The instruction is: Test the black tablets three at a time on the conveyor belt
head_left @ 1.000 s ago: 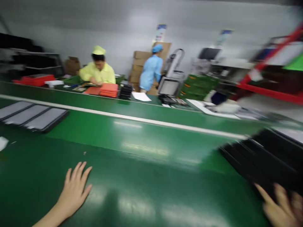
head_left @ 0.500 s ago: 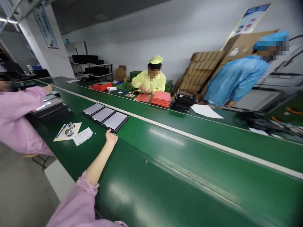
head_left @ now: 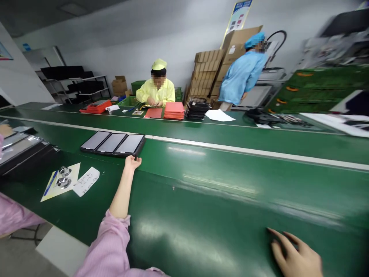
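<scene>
Fingers point(head_left: 136, 159) of left hand point(head_left: 132, 163) touch glossy rectangular tray point(head_left: 112, 143).

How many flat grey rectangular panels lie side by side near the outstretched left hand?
3, in a row on the green conveyor belt: the left panel, the middle panel, and the right panel, nearest the left hand. None looks hidden.
</scene>
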`<state>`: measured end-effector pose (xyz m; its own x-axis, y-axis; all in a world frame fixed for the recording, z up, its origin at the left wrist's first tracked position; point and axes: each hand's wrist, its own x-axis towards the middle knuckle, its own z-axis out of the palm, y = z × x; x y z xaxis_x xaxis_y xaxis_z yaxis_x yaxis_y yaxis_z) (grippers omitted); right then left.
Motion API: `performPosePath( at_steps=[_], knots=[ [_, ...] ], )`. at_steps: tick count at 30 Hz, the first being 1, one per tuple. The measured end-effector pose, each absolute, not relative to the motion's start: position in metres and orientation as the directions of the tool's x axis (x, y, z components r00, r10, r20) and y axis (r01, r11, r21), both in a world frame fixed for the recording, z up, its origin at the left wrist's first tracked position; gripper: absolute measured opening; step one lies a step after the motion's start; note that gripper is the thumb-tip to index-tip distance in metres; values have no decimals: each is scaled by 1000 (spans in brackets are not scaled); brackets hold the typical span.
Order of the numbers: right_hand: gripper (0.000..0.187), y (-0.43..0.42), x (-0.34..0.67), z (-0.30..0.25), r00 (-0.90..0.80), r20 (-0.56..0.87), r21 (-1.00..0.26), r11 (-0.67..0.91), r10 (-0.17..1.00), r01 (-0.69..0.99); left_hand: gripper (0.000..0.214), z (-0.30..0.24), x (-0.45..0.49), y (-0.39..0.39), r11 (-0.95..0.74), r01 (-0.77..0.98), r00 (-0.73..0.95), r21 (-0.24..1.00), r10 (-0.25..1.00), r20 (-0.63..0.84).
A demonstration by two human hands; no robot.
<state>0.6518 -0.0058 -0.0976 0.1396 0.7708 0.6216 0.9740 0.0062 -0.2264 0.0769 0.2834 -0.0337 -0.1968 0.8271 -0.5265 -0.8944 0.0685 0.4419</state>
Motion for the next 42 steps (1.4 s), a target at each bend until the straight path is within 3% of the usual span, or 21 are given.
performPosePath(
  at_steps=[4,6,8,10,12,14,16,17,20,24,27,30,33,35,38,40,42],
  knots=[
    [35,-10,656,-97,118,630,-201,15,768,979,20,-36,99,272,60,-871,-178,488,887,-427],
    [34,-11,654,-96,146,614,-251,17,776,968,31,-39,110,258,79,-855,-125,513,928,-351],
    [34,-11,638,-93,213,580,-365,17,787,931,47,-42,120,239,145,-824,-29,548,955,-297],
    [34,-8,603,-88,319,487,-574,22,813,819,56,-46,131,215,240,-772,89,589,958,-274],
    [37,-2,550,-80,397,260,-856,20,880,516,59,-51,140,185,338,-702,209,626,939,-273],
    [43,6,487,-71,286,-50,-998,-57,957,17,59,-55,149,148,432,-625,319,651,902,-292],
    [53,15,432,-63,49,-220,-890,-180,974,-420,57,-58,157,106,526,-539,421,658,845,-330],
    [57,18,412,-59,-66,-264,-800,-257,962,-542,56,-60,161,84,573,-486,481,660,806,-345],
    [55,16,383,-55,-174,-298,-641,-331,939,-693,47,-63,172,23,685,-321,660,653,657,-364],
    [62,-13,408,-57,-106,-374,-667,-346,922,-660,38,-61,164,-31,748,-147,699,648,542,-466],
    [74,-36,452,-59,-8,-454,-724,-375,891,-579,44,-49,123,-44,648,-59,473,759,688,-550],
    [80,-48,503,-57,87,-568,-742,-463,819,-486,55,-25,67,-43,432,226,139,873,873,-468],
    [86,-44,541,-51,160,-638,-733,-531,753,-425,51,4,35,-41,279,531,-20,800,948,-317],
    [90,-35,553,-44,162,-632,-749,-543,758,-379,47,23,40,-40,225,570,34,790,954,-297],
    [90,-20,554,-34,151,-549,-828,-512,822,-227,44,44,80,-35,134,488,218,863,938,-269],
    [84,-17,550,-25,196,-447,-888,-459,873,20,40,50,112,-30,44,496,300,867,928,-219],
    [77,-25,544,-16,265,-291,-846,-377,919,378,36,51,136,-26,-81,575,327,814,935,-138]
  ],
)
